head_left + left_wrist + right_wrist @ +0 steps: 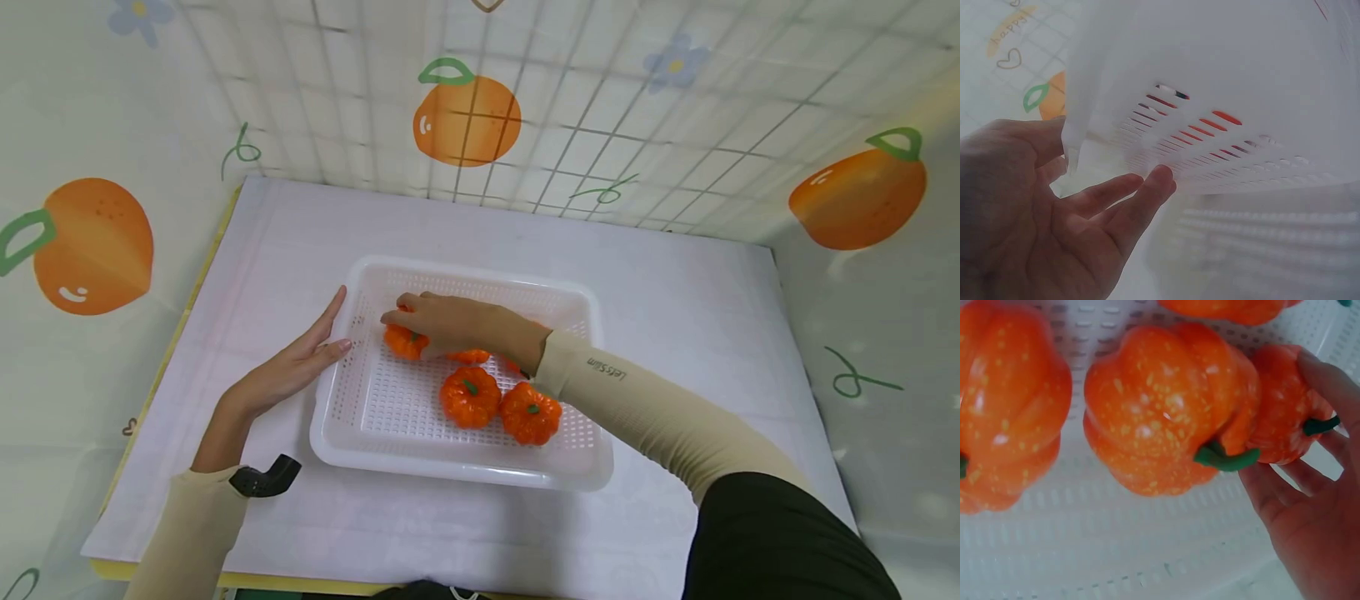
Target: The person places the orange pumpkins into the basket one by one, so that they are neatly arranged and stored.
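A white perforated plastic basket [405, 454] holds several glossy orange toy pumpkins with green stems. My right hand [442, 321] reaches across to its far left part and grips a small pumpkin [1285, 403], the thumb on one side and fingers on the other. Right beside that one, a larger yellow-speckled pumpkin [1169, 406] lies in the right wrist view. Two pumpkins, one [470, 397] left of the other [531, 413], sit nearer the front; my right hand and forearm partly hide others. With fingers extended, my left hand [296, 362] touches the basket's left side from outside.
The basket stands on a table covered with a white cloth [660, 317]. Behind the table hangs a printed curtain [360, 125] with a grid and orange fruit pictures. A black strap [266, 477] is on the left wrist.
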`<state>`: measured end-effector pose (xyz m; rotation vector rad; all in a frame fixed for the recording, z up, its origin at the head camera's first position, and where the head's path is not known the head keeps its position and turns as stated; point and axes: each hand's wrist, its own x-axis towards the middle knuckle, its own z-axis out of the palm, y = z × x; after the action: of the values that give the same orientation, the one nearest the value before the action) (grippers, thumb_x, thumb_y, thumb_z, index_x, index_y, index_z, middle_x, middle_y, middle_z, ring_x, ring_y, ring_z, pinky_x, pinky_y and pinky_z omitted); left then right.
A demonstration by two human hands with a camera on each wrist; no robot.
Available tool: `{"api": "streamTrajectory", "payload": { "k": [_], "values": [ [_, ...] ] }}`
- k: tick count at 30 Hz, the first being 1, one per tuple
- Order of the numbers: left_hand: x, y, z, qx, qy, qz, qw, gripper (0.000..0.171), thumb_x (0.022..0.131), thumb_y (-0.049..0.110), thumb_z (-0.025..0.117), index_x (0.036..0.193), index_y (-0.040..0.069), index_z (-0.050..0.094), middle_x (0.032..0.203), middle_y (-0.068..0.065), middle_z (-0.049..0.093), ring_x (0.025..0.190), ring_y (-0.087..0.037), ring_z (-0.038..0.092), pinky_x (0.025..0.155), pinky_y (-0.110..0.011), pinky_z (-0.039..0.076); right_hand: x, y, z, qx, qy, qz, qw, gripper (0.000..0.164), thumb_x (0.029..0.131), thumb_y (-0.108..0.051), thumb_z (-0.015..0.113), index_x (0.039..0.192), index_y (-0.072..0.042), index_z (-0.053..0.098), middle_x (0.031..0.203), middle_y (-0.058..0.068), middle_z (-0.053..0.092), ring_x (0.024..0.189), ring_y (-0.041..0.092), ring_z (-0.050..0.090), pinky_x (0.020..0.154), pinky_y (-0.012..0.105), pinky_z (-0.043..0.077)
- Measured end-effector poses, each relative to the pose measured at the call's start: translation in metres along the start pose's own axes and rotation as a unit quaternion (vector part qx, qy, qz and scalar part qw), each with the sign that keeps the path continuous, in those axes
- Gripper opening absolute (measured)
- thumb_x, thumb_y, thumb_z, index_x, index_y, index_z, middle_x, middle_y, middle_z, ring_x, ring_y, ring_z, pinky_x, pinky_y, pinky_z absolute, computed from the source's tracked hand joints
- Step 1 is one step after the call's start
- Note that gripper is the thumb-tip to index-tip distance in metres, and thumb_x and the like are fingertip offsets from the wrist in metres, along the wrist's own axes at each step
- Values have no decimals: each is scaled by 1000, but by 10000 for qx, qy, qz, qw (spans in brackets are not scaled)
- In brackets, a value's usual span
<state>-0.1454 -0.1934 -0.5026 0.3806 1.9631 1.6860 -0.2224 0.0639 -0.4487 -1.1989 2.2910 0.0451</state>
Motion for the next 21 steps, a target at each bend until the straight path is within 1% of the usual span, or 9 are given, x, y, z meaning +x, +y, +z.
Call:
{"api": "streamTrajectory", "payload": {
  "k": [5,10,16,21],
  "values": [
    [0,2,0,70,53,-37,10000,73,106,35,49,156,48,-3,162,21,-9,149,-12,-7,117,-59,-2,-2,-2,-1,50,-5,18,10000,75,94,-26,72,157,-23,31,156,11,31,135,30,41,106,39,42],
    [0,2,1,73,13,14,10000,73,106,32,48,156,48,-3,163,19,-11,150,-16,-8,116,-62,-1,-7,-4,-5,32,53,10,10000,76,95,-26,70,158,-23,28,160,10,27,141,31,34,111,42,37],
    [0,1,1,-7,38,-35,10000,72,106,32,48,155,51,-2,162,21,-9,150,-13,-5,116,-61,1,-14,-6,-12,21,181,-24,9998,77,94,-31,72,157,-22,30,160,9,28,143,31,31,112,44,35],
    [0,1,1,23,16,-34,10000,72,106,35,49,155,52,-1,162,22,-9,150,-13,-6,116,-61,-1,-21,-5,-13,-8,269,-55,9996,77,93,-30,73,157,-21,31,159,10,30,142,31,32,112,42,35]
  ]
}}
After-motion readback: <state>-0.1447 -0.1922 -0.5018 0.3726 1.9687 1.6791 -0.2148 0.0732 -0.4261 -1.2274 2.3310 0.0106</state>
